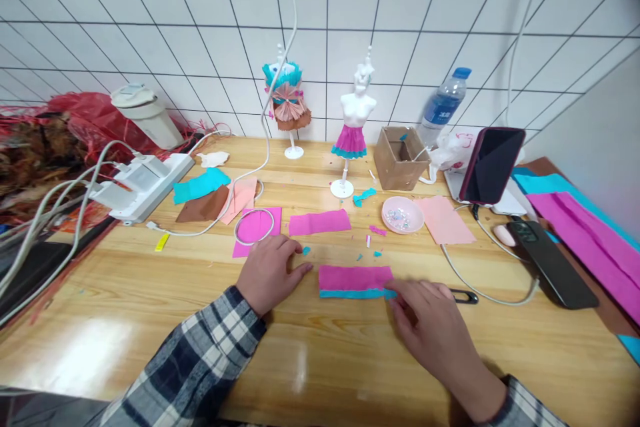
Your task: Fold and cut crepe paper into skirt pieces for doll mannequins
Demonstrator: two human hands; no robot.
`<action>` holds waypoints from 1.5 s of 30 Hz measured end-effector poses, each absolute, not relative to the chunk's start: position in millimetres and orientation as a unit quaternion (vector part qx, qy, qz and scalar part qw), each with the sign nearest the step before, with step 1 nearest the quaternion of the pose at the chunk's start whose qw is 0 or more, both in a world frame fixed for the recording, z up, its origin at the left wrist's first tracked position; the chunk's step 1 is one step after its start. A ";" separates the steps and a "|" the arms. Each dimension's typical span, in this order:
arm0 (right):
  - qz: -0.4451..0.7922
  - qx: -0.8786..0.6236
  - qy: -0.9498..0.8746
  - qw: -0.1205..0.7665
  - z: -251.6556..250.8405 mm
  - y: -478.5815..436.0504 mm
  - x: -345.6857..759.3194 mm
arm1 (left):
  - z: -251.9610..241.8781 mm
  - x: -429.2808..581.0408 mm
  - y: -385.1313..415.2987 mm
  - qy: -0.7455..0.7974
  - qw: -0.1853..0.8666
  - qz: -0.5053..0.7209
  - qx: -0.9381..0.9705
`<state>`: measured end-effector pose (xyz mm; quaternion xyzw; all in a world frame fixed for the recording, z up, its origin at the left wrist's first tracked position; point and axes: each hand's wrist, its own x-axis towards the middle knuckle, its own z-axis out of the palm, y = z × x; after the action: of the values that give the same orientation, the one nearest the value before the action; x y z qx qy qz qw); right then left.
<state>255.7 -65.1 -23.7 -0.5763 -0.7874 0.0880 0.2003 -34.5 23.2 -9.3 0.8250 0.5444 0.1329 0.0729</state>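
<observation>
The two-tone strip [356,279], magenta with a blue band along its near edge, lies left of the pink bowl [403,215] and nearer the person. Its long axis runs from side to side, with one short end toward each hand. The right hand [433,320] is the closer one: on the person's side of the bowl, its fingers touch the strip's right end at the blue band, though whether they pinch or merely press cannot be told. The left hand [273,270], farther left of the bowl, is relaxed, thumb and fingers parted around no visible object, its tips just beside the strip's left end without touching. A black loop [465,296], nearer the person than the bowl and to its right, pokes out beyond the right hand; any grip on it is hidden. Blue scraps [378,254] lie between bowl and strip, and a plain magenta strip [320,222] sits left of the bowl, roughly level with it, so room on the far side is tighter. Toward the person, bare wooden tabletop [320,360] stretches between the forearms, giving more space.
</observation>
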 end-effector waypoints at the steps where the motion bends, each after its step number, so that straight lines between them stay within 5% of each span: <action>1: 0.081 -0.580 -0.788 0.190 -24.4 -66.5 263.9 | -8.8 -31.3 23.5 0.550 0.071 0.126 0.822; 12: -0.002 -0.619 -0.776 0.121 -43.0 -71.9 338.5 | 10.5 -29.6 48.3 0.592 0.127 0.053 0.794; 23: 0.092 -0.661 -0.735 0.125 -37.2 -58.5 339.5 | -1.5 -23.0 50.0 0.578 0.147 0.128 0.792; 29: 0.144 -0.715 -0.640 0.240 -12.0 -54.0 303.4 | -1.5 -16.9 48.3 0.556 0.194 0.195 0.785; 38: 0.436 -0.595 -0.555 0.385 18.1 -3.8 203.0 | 11.2 33.7 29.0 0.546 0.320 0.339 0.696; 45: 0.449 -0.596 -0.505 0.434 0.3 3.0 193.4 | 2.6 41.5 25.0 0.530 0.324 0.361 0.696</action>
<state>193.4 3.0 0.3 -0.5957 -0.5049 0.4490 0.4343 41.5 25.0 2.6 0.6957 0.5298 0.3608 0.3243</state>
